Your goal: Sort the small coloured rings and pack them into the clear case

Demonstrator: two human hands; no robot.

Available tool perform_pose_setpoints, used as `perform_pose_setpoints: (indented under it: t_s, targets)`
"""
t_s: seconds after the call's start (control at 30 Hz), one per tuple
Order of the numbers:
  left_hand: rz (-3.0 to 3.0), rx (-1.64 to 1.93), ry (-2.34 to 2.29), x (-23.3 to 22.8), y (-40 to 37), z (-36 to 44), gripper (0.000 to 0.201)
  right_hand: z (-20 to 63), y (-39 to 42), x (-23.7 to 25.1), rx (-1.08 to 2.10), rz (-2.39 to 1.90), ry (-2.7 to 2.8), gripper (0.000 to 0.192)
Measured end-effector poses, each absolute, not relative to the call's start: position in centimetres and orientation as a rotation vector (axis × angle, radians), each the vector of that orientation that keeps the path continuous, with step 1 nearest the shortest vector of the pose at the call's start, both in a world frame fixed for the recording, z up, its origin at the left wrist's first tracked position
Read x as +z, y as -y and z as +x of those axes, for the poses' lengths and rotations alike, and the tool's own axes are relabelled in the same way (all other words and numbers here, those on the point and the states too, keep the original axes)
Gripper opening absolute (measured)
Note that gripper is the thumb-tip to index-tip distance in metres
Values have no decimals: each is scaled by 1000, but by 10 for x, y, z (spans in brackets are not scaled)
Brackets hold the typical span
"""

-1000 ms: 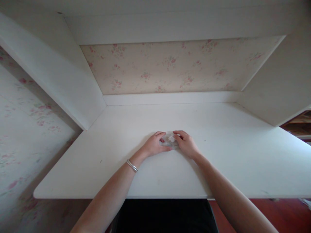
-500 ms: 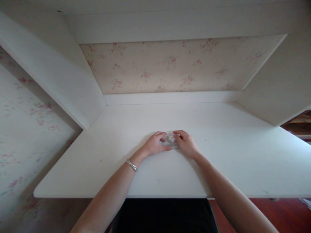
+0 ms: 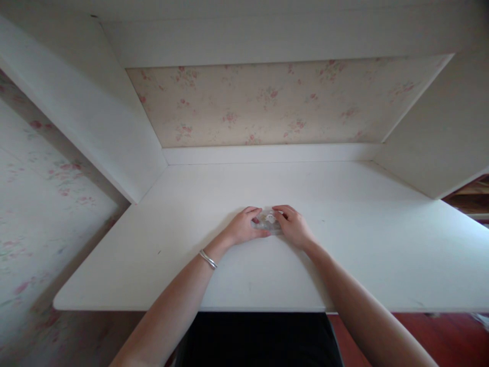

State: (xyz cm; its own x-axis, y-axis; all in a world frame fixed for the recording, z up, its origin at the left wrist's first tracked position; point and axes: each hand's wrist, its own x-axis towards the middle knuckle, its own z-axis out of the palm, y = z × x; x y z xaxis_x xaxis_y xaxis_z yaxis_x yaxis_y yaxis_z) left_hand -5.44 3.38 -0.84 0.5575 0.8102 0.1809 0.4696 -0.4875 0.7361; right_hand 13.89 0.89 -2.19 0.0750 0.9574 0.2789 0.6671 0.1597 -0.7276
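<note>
A small clear plastic piece with a white round part lies on the white desk near its middle. My left hand grips its left side with thumb and fingers. My right hand pinches its right side. Both hands rest on the desk top. A silver bracelet circles my left wrist. Much of the small piece is hidden by my fingers.
White side panels and a shelf overhead box in the desk. Floral wallpaper covers the back wall. A dark seat or clothing shows below the front edge. Red floor lies at the lower right.
</note>
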Motion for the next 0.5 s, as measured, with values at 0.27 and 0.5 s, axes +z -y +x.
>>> perform_pose_setpoints:
  t_s: [0.27,0.5]
  targets:
    - [2083,720,-978,-11,-34,-54,75,138,-8,-21,460,-1557,1668,28]
    - [2068,706,-995,-10,-34,-54,77,138,-8,-21,452,-1545,1680,28]
